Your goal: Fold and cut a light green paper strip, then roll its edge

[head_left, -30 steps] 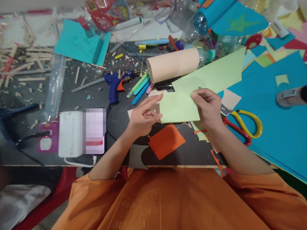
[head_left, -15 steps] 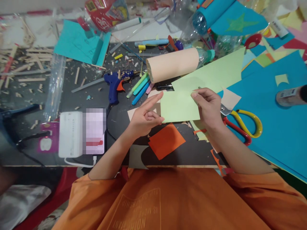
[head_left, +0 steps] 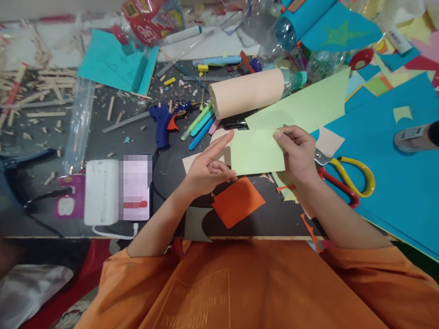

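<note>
A small light green paper rectangle is held above the dark table between both hands. My right hand pinches its right edge between thumb and fingers. My left hand grips the lower left corner, its index finger stretched along the left edge. Behind the piece lies a larger light green sheet. An orange paper scrap lies just below my hands. Red and yellow scissors rest to the right of my right wrist.
A peach paper-wrapped bottle, several markers and a blue glue gun lie behind my hands. Blue sheets cover the right side. A white power bank and phone sit at left. Wood sticks litter the far left.
The green piece has shifted very slightly right and my left index finger has straightened along its edge. Otherwise nothing moved.
</note>
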Tool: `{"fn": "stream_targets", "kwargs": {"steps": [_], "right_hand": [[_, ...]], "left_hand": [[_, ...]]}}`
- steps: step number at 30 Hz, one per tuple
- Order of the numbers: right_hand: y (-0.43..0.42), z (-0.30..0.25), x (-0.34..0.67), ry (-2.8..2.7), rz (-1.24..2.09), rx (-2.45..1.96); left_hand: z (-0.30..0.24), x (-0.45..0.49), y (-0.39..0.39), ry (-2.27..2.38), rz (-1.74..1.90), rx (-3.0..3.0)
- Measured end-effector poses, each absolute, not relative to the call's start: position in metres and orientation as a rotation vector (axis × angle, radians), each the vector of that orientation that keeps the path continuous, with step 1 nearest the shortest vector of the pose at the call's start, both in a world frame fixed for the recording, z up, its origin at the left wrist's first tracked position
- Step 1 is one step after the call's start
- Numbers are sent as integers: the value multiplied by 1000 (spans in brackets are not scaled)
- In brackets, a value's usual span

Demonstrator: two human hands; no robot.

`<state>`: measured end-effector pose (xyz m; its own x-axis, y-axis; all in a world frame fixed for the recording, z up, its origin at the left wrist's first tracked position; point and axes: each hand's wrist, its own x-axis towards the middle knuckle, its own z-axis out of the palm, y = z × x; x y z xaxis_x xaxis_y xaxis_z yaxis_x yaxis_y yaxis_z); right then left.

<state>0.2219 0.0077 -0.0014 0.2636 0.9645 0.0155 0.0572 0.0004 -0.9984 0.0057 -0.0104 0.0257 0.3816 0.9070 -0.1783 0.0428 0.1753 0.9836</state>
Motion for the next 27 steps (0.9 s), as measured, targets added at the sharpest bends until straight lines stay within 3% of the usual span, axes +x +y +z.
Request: {"fn": "stream_targets", "kwargs": {"steps": [16, 27], "right_hand": [[2, 7, 222, -1032, 1279, -1299], [-8, 21, 223, -1433, 1940, -1144]], "left_hand": [[28, 1, -12, 958, 803, 1242], [24, 6, -8, 1162, 940, 1321]]}}
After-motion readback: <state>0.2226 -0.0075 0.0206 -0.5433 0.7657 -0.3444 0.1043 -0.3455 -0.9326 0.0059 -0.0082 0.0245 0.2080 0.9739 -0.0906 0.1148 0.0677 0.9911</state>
